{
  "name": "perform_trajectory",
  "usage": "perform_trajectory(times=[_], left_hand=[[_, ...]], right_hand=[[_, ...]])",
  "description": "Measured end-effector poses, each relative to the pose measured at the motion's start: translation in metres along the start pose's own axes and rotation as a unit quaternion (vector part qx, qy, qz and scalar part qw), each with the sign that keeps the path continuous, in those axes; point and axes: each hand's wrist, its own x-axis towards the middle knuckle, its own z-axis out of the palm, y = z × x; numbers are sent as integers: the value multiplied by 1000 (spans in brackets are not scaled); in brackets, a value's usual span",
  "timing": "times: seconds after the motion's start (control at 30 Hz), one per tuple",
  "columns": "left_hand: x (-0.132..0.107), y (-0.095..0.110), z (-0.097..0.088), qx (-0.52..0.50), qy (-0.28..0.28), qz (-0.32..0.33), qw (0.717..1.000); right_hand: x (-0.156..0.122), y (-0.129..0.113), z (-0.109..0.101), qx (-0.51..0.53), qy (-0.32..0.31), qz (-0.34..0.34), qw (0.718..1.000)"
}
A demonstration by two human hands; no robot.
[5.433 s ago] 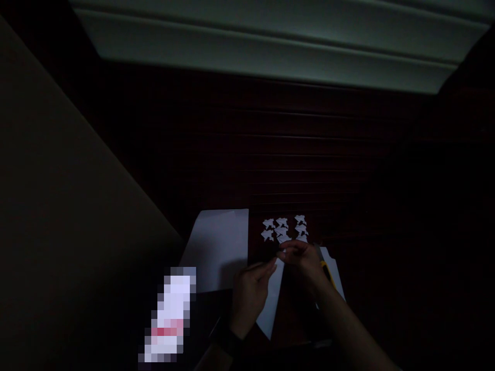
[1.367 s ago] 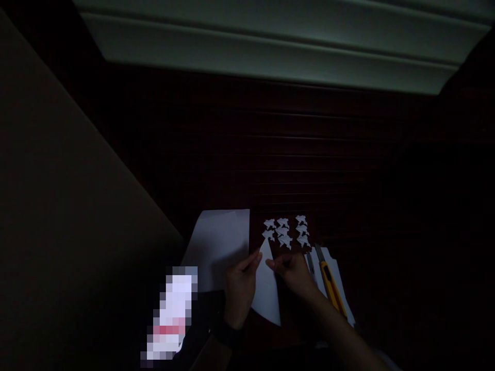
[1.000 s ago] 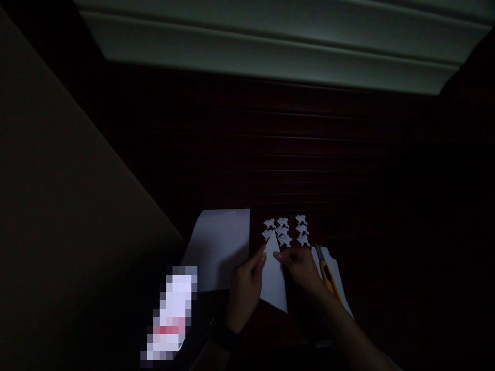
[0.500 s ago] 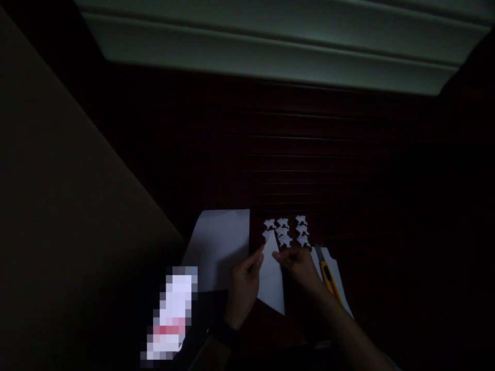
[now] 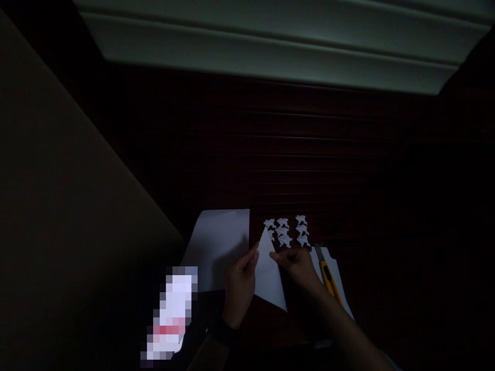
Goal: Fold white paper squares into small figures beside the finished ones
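Note:
Between my two hands is a white sheet of paper, folded to a point at its far end and slanting to a corner at the near right. My left hand pinches its left edge between thumb and fingers. On the opposite edge, my right hand grips the paper with thumb and forefinger. Just beyond the paper's tip lie several small folded paper figures in rows, and the tip covers part of one. A yellow utility knife rests right of my right hand.
A larger white paper sheet lies on the dark table to the left. More white paper lies under the knife. A bright, pixelated object is at the lower left. Slatted dark panelling rises behind the table.
The folded paper has shifted slightly left and its tip has tilted left, uncovering part of a paper figure. My left hand has moved a little left with it; my right hand barely moved.

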Motion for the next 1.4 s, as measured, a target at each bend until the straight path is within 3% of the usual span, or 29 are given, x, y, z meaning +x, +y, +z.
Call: perform_trajectory(times=[0.33,0.53,0.77,1.03,1.4], left_hand=[[-2,1,0,-4,-18,-4,1000],[0,1,-3,-1,-3,-13,1000],[2,-1,-2,-41,-52,-31,997],[1,3,-2,-46,-115,-3,992],[2,-1,-2,-27,-79,13,996]], right_hand=[[1,5,3,-41,57,10,998],[0,4,4,-64,27,9,998],[5,14,-1,-67,20,18,997],[7,15,-6,-58,35,15,998],[5,8,-3,8,13,43,999]])
